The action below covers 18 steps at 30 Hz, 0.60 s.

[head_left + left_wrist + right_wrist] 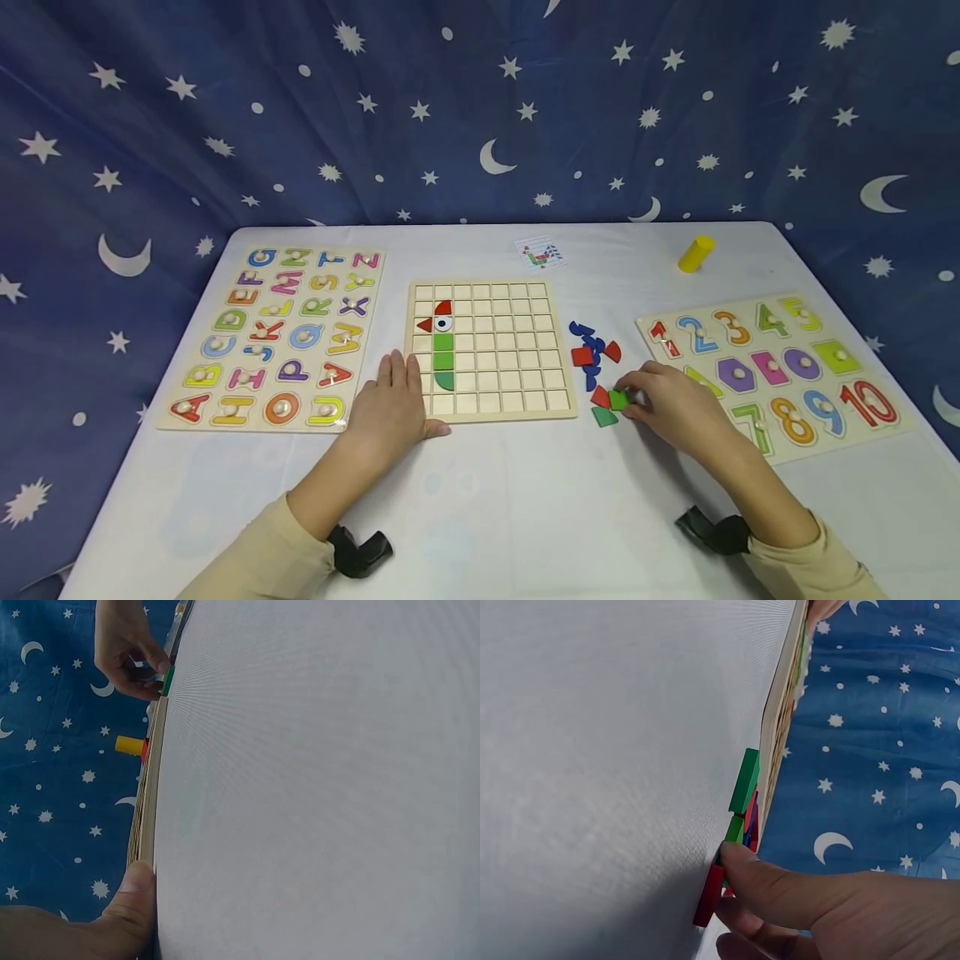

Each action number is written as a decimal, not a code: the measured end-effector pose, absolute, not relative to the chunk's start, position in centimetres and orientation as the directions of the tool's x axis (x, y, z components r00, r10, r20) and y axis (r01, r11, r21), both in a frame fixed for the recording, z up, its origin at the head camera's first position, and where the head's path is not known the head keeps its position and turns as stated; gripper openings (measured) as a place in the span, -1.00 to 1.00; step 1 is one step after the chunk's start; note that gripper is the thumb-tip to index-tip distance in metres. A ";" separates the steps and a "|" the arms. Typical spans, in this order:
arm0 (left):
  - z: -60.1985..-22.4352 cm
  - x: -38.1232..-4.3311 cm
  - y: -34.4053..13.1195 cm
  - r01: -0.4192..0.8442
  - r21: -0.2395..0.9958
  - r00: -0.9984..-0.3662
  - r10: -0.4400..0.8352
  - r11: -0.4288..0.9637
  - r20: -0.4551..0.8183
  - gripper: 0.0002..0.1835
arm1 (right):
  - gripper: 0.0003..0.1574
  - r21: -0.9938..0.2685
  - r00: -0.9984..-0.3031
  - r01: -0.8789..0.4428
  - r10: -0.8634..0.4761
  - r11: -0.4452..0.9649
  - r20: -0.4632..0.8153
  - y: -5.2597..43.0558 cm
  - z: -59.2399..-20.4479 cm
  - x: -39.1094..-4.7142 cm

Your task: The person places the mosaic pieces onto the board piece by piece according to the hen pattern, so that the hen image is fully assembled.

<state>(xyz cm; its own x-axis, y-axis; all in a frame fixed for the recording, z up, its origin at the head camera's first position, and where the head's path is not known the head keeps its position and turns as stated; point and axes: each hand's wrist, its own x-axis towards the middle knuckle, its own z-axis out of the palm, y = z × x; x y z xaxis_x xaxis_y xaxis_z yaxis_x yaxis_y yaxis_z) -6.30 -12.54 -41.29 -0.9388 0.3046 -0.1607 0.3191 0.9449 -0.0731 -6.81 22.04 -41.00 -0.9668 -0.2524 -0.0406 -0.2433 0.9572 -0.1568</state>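
A wooden grid board [491, 418] lies on the table. In its left columns a red quarter-round, a red triangle, an eye tile [443, 323], two green squares [443, 351] and a green quarter-round stand in a column. My left hand [390, 404] rests along the board's near left corner, fingers straight on its left side, thumb [135, 892] against the front edge. Right of the board, my right hand [678, 408] pinches a green square block [618, 400] between thumb and curled fingers. Beside it lie a green quarter-round piece [604, 417] and a red piece [600, 397].
Blue pieces [591, 354] and more red ones lie in a loose pile by the board. An alphabet puzzle [300, 337] lies left, a number puzzle [772, 375] right. A small picture card [542, 252] and a yellow cylinder [696, 254] are at the back.
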 end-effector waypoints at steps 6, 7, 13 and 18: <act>-41.2 -6.3 -12.4 0.329 -0.087 -0.937 0.313 0.940 -0.156 0.10 | -0.64 -0.170 -0.970 -0.224 -0.236 0.960 -0.056 22.0 -40.9 -7.0; -41.2 -6.3 -12.4 0.330 -0.088 -0.937 0.314 0.940 -0.156 0.10 | -0.64 -0.172 -0.971 -0.220 -0.232 0.960 -0.055 22.0 -40.9 -7.0; -41.4 -6.3 -12.5 0.321 -0.069 -0.939 0.308 0.945 -0.155 0.09 | -0.64 -0.187 -0.975 -0.214 -0.222 0.959 -0.026 21.9 -40.9 -7.1; -41.4 -6.3 -12.5 0.320 -0.062 -0.939 0.309 0.945 -0.149 0.09 | -0.74 -0.244 -0.975 -0.201 -0.217 0.949 -0.043 21.8 -40.7 -7.3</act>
<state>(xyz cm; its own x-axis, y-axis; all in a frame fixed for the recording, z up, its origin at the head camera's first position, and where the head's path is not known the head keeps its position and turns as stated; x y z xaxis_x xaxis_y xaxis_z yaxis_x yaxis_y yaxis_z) -6.27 -12.52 -41.40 -0.9394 0.3086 -0.1490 0.3204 0.9453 -0.0618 -7.27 21.79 -40.65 -0.9751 -0.2175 -0.0430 -0.2008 0.9487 -0.2442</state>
